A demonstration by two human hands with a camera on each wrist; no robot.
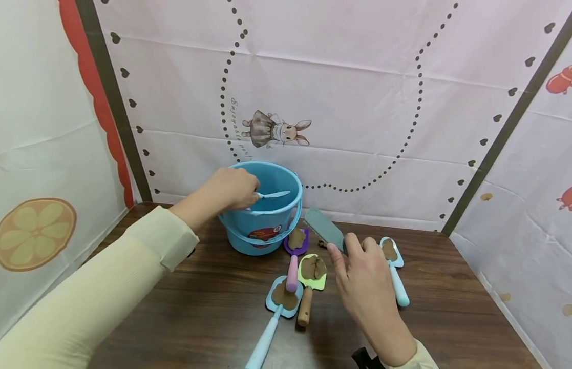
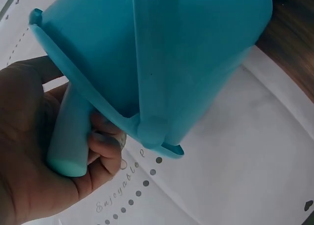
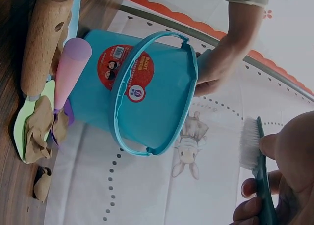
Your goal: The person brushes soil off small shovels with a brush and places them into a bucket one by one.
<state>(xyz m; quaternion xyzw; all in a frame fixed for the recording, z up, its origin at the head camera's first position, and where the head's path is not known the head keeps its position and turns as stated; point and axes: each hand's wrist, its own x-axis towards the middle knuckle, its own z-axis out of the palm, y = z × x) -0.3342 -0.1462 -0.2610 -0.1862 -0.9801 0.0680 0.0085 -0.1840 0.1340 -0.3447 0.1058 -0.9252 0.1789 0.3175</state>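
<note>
Closest in the right wrist view, a teal brush (image 1: 323, 225) is held near the blue bucket (image 1: 249, 225) by the right hand (image 1: 366, 279), with the fingers curled round its handle. Another tool (image 1: 274, 195) is gripped by the curled fingers of the left hand (image 1: 235, 187) at the bucket's mouth; its kind cannot be told. The bucket could be tipped if its rim is pushed by that hand. On the table (image 1: 184, 318), brown lumps (image 1: 313, 267) could be spilled if the green shovel (image 1: 318, 283) is bumped by the brush. If the long blue shovel (image 1: 262, 343) is pulled, the purple shovel (image 1: 292, 271), which seems to cross it, could be dragged too.
</note>
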